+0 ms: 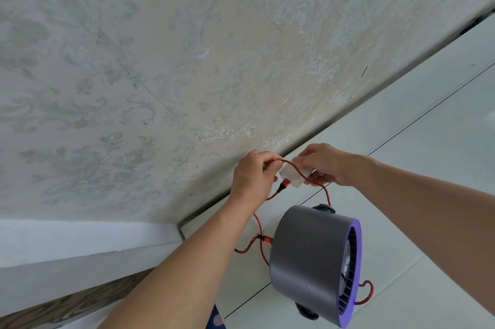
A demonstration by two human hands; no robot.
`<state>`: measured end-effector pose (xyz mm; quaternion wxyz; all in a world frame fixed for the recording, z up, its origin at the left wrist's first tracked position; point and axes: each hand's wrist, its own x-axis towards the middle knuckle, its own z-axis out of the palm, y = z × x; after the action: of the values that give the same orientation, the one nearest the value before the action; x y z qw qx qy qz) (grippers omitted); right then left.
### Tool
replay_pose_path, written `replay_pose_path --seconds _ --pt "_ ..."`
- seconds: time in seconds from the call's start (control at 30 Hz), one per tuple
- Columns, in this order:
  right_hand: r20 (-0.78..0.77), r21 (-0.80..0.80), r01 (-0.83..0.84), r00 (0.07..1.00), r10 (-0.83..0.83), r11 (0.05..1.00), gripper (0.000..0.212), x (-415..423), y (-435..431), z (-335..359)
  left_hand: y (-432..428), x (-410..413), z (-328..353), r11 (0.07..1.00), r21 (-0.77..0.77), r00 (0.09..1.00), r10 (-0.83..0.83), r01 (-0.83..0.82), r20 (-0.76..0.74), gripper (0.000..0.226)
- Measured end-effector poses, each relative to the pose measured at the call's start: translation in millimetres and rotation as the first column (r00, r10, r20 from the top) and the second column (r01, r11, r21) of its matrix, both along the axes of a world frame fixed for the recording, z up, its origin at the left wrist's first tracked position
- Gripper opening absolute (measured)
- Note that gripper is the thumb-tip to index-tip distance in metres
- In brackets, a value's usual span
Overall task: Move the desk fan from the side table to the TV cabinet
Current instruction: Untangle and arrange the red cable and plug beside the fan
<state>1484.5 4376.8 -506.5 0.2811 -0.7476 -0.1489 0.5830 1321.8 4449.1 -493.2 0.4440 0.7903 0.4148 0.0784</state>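
Sitting on the near part of the white cabinet top (428, 141), the grey desk fan (310, 261) has a purple front facing right, and a red cord (258, 224) is plugged into its left side. Farther back, close to the flowery wall (160, 60), the left hand (254, 176) is curled tight around a loop of the red cord near its red plug. Just to its right, the right hand (329, 165) pinches a small white block (293, 176) with its fingers.
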Motion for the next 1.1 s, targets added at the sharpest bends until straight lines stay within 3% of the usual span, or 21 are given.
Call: replay_pose_path --seconds 0.1,0.27,0.4,0.47,0.57,0.87,0.97,1.1 --pt "-0.068 -0.030 -0.006 0.998 0.004 1.000 0.010 -4 0 1 2 3 2 0.998 -0.033 0.998 0.059 -0.060 -0.022 0.011" --pt "-0.149 -0.064 0.035 0.988 -0.044 0.997 0.019 -4 -2 5 -4 2 3 0.979 -0.195 0.998 0.050 -0.055 -0.031 0.049" --pt "-0.205 -0.082 0.047 0.977 -0.063 0.996 0.025 -3 -3 13 -9 6 1 0.992 -0.128 0.999 0.008 -0.012 -0.033 0.059" --pt "-0.156 -0.072 0.039 0.987 -0.049 0.997 0.032 -3 -4 16 -10 6 2 0.995 -0.101 0.999 0.009 -0.014 -0.045 0.057" --pt "0.004 -0.047 0.025 1.000 -0.025 0.999 0.048 -2 -2 18 -6 0 5 0.980 -0.191 0.999 0.044 -0.048 -0.027 0.055" --pt "0.301 0.105 0.046 0.951 -0.076 0.993 0.041 -17 -3 21 -2 -35 17 0.907 -0.408 0.979 0.164 -0.100 0.124 0.037" --pt "0.206 0.206 0.051 0.974 -0.095 0.977 0.042 -29 -2 37 -3 -41 23 0.906 -0.404 0.967 0.201 -0.123 0.157 0.043" --pt "0.107 0.256 -0.053 0.994 0.027 0.965 0.051 -51 1 61 -3 -50 32 0.918 -0.373 0.951 0.227 -0.138 0.208 0.052"
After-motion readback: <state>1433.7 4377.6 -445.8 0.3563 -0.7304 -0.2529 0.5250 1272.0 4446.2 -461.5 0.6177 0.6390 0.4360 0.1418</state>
